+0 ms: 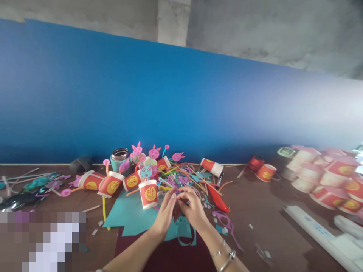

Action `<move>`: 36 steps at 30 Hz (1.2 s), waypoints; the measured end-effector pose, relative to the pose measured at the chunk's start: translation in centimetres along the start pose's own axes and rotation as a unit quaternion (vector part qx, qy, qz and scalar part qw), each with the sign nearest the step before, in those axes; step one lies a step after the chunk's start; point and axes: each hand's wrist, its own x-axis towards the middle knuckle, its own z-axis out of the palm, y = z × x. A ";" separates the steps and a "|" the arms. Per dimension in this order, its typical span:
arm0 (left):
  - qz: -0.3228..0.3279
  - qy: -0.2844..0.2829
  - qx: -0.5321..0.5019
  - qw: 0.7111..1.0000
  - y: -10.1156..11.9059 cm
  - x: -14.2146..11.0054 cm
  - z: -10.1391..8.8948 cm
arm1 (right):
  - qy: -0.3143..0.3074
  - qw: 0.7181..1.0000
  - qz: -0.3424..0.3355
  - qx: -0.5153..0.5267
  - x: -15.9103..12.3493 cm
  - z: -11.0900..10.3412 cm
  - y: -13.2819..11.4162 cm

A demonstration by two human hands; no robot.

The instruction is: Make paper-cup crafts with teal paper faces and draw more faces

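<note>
Leaning between nine and ten o'clock from the hands, red paper cups (111, 185) crowd the surface (241, 230). Nearer, a cup (148, 194) topped by a blue cat face stands just beside the left hand (164, 213); an outward swing might topple it. Both hands, the right hand (194, 207) included, meet over teal paper (133, 218), fingers curled in close. I cannot tell what, if anything, they pinch; something tiny could drop among scraps. Toward three o'clock, piled cups (329, 196) blur, cut off by the edge.
</note>
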 end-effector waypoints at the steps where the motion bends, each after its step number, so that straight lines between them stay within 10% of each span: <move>1: -0.004 -0.005 0.000 1.000 0.1 0.0 0.1 | 0.007 1.000 0.018 0.014 0.1 -0.1 0.0; 16: -0.016 0.014 -0.004 1.000 0.7 -0.2 -0.1 | 0.006 0.960 0.178 0.215 0.8 -1.1 -0.1; 30: 0.118 0.091 0.119 0.982 0.7 0.2 -0.6 | 0.085 0.990 -0.069 -0.087 0.0 -0.6 -0.7; 36: 0.161 0.079 0.168 0.969 0.8 -0.1 -0.6 | 0.068 0.994 -0.042 -0.070 -0.2 0.2 -0.5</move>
